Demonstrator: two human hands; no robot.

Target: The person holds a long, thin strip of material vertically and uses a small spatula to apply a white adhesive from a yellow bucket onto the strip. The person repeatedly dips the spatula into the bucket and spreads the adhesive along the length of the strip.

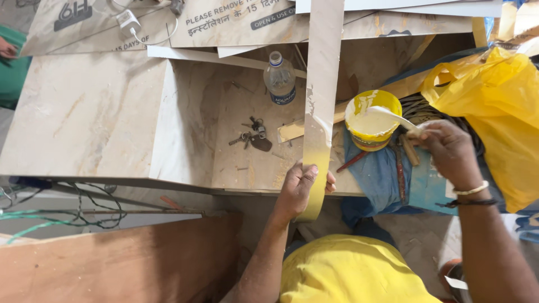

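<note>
My left hand (303,185) grips the near end of a long pale laminate strip (322,73) that runs away from me across the work surface; its lower part is coated yellowish. My right hand (446,148) holds the wooden handle of a white spreader (387,114) whose blade rests in a small yellow tub of cream-coloured glue (371,120). The tub stands on a blue cloth (382,174) just right of the strip.
A clear plastic bottle (279,78) and a bunch of keys (254,134) lie on the marble-patterned slab (90,112). A yellow plastic bag (494,106) sits at right. Printed boards (236,19) and a white charger (128,22) lie at the far edge. Wires (56,210) hang at left.
</note>
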